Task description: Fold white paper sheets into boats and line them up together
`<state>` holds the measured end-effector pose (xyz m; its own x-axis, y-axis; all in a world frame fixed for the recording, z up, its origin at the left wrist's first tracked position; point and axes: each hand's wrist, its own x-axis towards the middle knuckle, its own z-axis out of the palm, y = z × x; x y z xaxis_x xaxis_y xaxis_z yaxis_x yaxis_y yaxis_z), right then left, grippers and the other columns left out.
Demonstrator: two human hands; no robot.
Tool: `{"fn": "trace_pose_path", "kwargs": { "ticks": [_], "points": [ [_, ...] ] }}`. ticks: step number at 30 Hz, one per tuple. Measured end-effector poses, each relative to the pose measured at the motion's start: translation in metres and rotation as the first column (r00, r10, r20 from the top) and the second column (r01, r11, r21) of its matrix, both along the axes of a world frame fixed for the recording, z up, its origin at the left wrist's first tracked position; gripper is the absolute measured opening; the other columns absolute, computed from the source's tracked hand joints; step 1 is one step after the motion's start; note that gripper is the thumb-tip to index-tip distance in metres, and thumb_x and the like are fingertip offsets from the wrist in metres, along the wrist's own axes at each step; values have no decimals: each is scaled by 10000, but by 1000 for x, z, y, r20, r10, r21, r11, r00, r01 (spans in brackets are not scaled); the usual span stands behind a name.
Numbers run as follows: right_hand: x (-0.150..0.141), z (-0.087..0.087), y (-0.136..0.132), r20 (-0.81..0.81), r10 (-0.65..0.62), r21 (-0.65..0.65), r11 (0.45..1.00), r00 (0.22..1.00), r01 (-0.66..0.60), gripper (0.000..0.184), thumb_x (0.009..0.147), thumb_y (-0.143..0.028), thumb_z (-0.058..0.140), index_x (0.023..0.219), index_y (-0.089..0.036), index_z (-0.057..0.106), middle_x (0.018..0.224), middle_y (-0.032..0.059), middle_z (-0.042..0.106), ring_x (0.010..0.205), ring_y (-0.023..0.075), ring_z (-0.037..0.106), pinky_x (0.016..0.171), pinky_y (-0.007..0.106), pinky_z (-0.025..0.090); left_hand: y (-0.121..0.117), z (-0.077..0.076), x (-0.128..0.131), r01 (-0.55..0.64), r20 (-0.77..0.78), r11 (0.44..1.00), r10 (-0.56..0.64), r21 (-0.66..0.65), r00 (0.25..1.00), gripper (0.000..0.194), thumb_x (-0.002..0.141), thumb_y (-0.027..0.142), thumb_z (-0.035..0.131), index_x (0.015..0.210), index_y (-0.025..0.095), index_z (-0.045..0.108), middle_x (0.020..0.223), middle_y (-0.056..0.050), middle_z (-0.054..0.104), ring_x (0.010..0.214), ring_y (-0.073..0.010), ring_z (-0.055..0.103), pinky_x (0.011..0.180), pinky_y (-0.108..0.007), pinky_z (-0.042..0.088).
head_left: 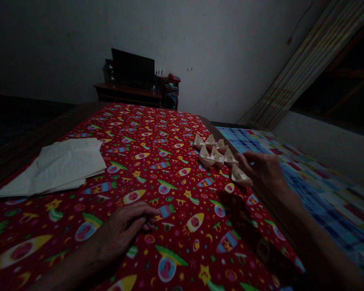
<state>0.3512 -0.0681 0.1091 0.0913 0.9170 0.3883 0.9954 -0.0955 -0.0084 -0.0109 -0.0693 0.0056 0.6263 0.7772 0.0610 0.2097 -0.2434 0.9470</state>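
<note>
Head view: the nearest open-topped paper boat (pixel 242 178) lies on red cloth (pixel 170 194), its long axis slanting down rightward. Right hand (pixel 265 171) is beside it, fingers bent; their grip I cannot tell. Left hand (pixel 129 224) rests, fingers loosely bent, holding nothing.

Seven small folded-paper boats (pixel 217 157), pale cream to tan in the dim light, sit on a red patterned cloth (pixel 176 190) near its right-hand edge. Each has creased, open sides and pointed peaks. Six stand upright, crowded together in two rows of three. The seventh boat (pixel 241 176) sits apart, nearer the viewer and slightly right of the cluster.
</note>
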Motion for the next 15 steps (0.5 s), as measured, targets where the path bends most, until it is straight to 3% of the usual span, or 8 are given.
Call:
{"fn": "trace_pose_path", "kwargs": {
  "ticks": [1, 4, 11, 15],
  "points": [
    [-13, -6, -2, -9, 76, 31, 997, 997, -76, 445, 910, -407, 329, 718, -155, 642, 625, 74, 607, 535, 134, 493, 516, 241, 261, 1, 1, -1, -10, 1, 1000, 10, 4, 1000, 285, 880, 265, 430, 1020, 206, 671, 885, -56, 678, 753, -151, 665, 697, -230, 555],
    [-49, -31, -4, 28, 311, -69, 949, 950, -308, 400, 905, -337, 370, 627, -169, 604, 599, 55, 591, 522, 114, 464, 530, 240, 240, 5, 4, -5, -76, 4, 997, 76, 21, 997, 255, 866, 256, 463, 990, 200, 678, 870, -59, 686, 759, -159, 672, 690, -224, 557],
    [-77, -71, -6, -50, 466, -102, 877, 883, -469, 324, 873, -235, 403, 584, -154, 525, 547, 5, 510, 471, 75, 326, 505, 242, 164, 15, 2, -14, -183, -14, 983, 183, 4, 983, 242, 856, 265, 479, 976, 192, 677, 929, -71, 686, 776, -166, 681, 709, -230, 557],
    [-84, -82, -7, -27, 540, -121, 834, 841, -539, 255, 833, -165, 433, 592, -158, 515, 543, -10, 486, 478, 78, 290, 507, 247, 143, 17, 8, -14, -234, -51, 966, 240, 108, 969, 253, 832, 299, 491, 940, 173, 681, 911, -72, 686, 748, -170, 680, 689, -230, 555]
  ]
}}
